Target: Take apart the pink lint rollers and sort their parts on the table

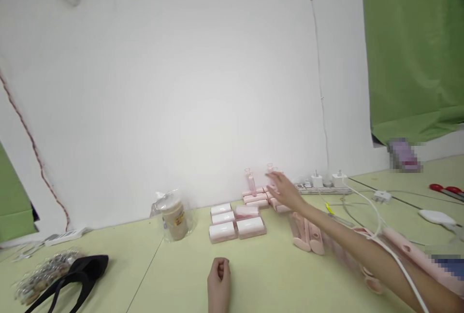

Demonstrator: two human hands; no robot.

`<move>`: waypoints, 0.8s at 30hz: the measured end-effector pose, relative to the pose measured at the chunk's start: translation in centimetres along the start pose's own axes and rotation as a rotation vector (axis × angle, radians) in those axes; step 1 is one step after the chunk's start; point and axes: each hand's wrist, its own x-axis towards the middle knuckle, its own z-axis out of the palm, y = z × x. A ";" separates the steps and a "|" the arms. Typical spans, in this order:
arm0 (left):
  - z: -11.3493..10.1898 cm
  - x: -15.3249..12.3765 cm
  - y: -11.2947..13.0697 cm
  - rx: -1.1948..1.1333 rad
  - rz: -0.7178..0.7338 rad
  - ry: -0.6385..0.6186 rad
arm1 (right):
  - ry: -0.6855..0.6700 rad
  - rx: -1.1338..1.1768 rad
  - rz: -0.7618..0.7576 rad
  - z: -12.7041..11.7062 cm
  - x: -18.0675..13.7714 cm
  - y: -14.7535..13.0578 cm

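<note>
My left hand (219, 279) rests at the table's front edge in a loose fist, and nothing shows in the hollow of its fingers. Stretched out to the back, my right hand (284, 190) hovers over pink cylindrical parts (257, 198) stacked near the wall, fingers extended and apart. Beside its fingertips stands a small clear pink piece (251, 182) with a looped top; similar ones are partly hidden behind the hand. To the left, several white and pink box-like pieces (222, 231) lie in two columns. Pink hollow shells (307, 235) sit below my right forearm, which hides some of them.
A bagged drink cup (176, 219) stands at left. Black straps (81, 274) and a bag of small metallic parts (45, 274) lie front left. A power strip (322, 190) with chargers and loose cables occupies the right. Red-handled scissors (444, 190) are far right.
</note>
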 end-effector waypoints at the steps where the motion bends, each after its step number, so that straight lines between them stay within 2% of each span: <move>1: 0.0 -0.1 0.2 0.009 0.004 -0.004 | -0.077 0.000 -0.044 1.1 -0.3 -1.2; 3: -0.2 -0.3 0.7 0.028 0.017 -0.015 | -0.249 0.010 -0.107 3.5 -1.0 -3.5; 6: -0.3 -1.1 1.3 0.059 0.070 -0.053 | -0.405 0.058 -0.100 6.3 -2.5 -5.5; 9: 0.2 -2.6 2.0 0.129 0.169 -0.125 | -0.457 0.196 -0.013 6.6 -4.5 -6.1; 12: 1.9 -4.1 3.4 0.157 0.188 -0.136 | -0.419 0.415 0.159 4.7 -7.5 -6.2; 15: 4.5 -4.4 6.6 0.120 0.046 -0.174 | -0.351 0.717 0.386 2.7 -11.2 -6.8; 17: 6.5 -3.8 9.4 0.170 -0.016 -0.378 | -0.302 0.944 0.516 1.8 -13.5 -7.4; 21: 10.1 -1.7 14.0 0.244 -0.034 -0.579 | -0.172 1.338 0.694 0.6 -16.1 -7.7; 24: 11.9 -0.6 15.8 0.298 -0.102 -0.710 | -0.069 1.567 0.793 0.2 -16.6 -7.0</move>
